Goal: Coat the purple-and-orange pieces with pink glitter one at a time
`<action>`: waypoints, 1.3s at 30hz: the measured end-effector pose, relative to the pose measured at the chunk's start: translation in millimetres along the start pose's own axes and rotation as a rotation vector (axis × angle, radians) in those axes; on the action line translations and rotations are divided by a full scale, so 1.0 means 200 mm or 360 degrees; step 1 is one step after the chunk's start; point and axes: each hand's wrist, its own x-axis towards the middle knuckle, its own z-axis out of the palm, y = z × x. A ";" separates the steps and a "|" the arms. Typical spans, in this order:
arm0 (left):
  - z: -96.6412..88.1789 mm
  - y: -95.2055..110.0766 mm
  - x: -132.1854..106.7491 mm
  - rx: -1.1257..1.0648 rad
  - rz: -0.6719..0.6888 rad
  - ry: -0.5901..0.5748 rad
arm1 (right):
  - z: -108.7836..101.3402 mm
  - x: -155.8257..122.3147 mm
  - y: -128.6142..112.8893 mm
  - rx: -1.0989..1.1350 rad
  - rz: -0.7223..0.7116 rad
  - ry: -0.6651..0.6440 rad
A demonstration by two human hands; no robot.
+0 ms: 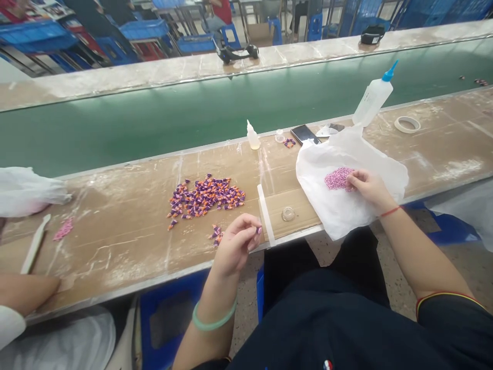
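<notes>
My left hand (239, 237) is closed in a pinch over the table's front edge, with a small purple piece (259, 230) at its fingertips. Beside it lie a few purple and orange pieces (216, 235), and a larger pile of such pieces (208, 195) spreads farther left. My right hand (364, 184) pinches at the edge of a heap of tiny pink pieces (337, 178) on a white plastic bag (339, 210). What its fingertips hold, if anything, is too small to make out. Between my hands are a small clear round dish (287, 214) and a white strip (265, 213).
A small dropper bottle (252, 136), a phone (304, 134), a large bottle with a blue nozzle (373, 97) and a tape roll (407, 124) line the table's back. Beyond runs a green belt (154, 113). Another person's arm (26, 293) rests at far left.
</notes>
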 end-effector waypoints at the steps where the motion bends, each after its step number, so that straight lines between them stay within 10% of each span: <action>1: 0.01 -0.01 0.00 -0.0005 -0.0011 -0.0012 | 0.01 -0.01 -0.01 0.0092 0.0024 -0.0038; 14: 0.33 -0.04 0.07 -0.0002 -0.0048 -0.0237 | 0.20 -0.26 -0.28 0.0823 -0.0017 -0.0260; 21: 0.56 0.01 0.10 0.0149 0.0246 -0.0369 | 0.26 -0.45 -0.44 0.0698 -0.0473 -0.0301; 30: 0.60 0.02 0.07 0.0164 0.0359 -0.0268 | 0.27 -0.50 -0.47 -0.0078 -0.1087 0.0107; 39: 0.54 -0.02 0.11 -0.0129 0.0088 -0.0468 | 0.22 -0.47 -0.52 -0.0483 -0.1390 -0.0080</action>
